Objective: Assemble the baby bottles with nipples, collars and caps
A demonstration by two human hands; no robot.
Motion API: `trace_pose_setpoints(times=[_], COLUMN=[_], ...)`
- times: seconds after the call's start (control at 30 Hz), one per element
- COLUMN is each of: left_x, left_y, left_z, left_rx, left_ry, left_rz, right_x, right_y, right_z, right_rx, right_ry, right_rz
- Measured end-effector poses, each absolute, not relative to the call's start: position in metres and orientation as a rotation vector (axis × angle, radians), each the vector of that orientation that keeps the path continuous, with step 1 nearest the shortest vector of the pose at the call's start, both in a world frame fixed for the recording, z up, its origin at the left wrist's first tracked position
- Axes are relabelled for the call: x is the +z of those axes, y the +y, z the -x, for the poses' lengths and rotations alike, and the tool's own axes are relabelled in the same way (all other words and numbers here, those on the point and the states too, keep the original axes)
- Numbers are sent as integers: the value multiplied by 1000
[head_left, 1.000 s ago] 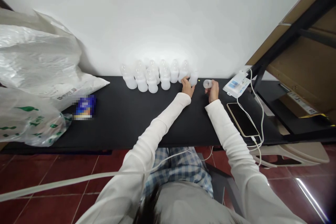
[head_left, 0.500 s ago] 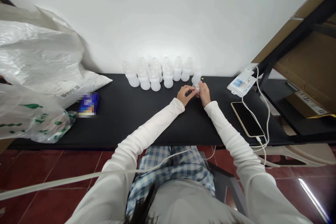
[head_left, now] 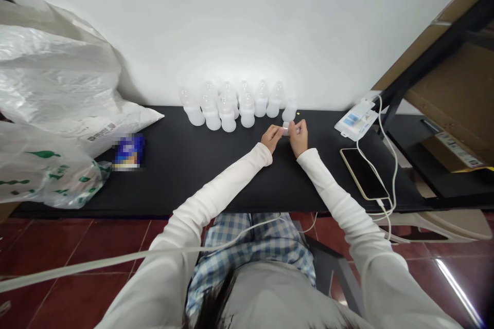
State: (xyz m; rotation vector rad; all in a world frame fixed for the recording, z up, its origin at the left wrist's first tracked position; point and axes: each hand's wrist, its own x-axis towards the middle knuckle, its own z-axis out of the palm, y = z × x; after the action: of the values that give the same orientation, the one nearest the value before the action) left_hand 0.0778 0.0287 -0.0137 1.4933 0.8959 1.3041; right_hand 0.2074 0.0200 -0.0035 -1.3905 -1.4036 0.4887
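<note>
My left hand point(head_left: 272, 139) and my right hand point(head_left: 299, 138) meet low on the black table, with a small translucent plastic cylinder point(head_left: 285, 129) pinched between their fingertips. Much of that piece is hidden by my fingers. Just beyond my hands stands a short translucent bottle point(head_left: 289, 112), close to but apart from them. Farther left, several more translucent plastic bottles point(head_left: 227, 108) stand clustered in rows against the wall.
A white plastic sack point(head_left: 57, 87) and a green-printed bag point(head_left: 46, 175) lie at the table's left end, near a blurred blue packet point(head_left: 128, 152). On the right are a white card package point(head_left: 357, 121) and a phone point(head_left: 363, 174) with a white cable.
My left hand has moved off the bottles and joined my right hand. The small cylinder, earlier held in my right hand alone, now sits between both hands. My view has shifted slightly.
</note>
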Motion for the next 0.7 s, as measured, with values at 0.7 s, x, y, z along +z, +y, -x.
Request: trace_pose_setpoints(times=[0.7], left_x=[-5], left_y=[23], left_z=[-76], left_rx=[1242], left_ry=[714], left_rz=[-1153], right_x=[2], right_y=[19], right_z=[-212], right_rx=[413], right_ry=[-1231], right_rz=[1389])
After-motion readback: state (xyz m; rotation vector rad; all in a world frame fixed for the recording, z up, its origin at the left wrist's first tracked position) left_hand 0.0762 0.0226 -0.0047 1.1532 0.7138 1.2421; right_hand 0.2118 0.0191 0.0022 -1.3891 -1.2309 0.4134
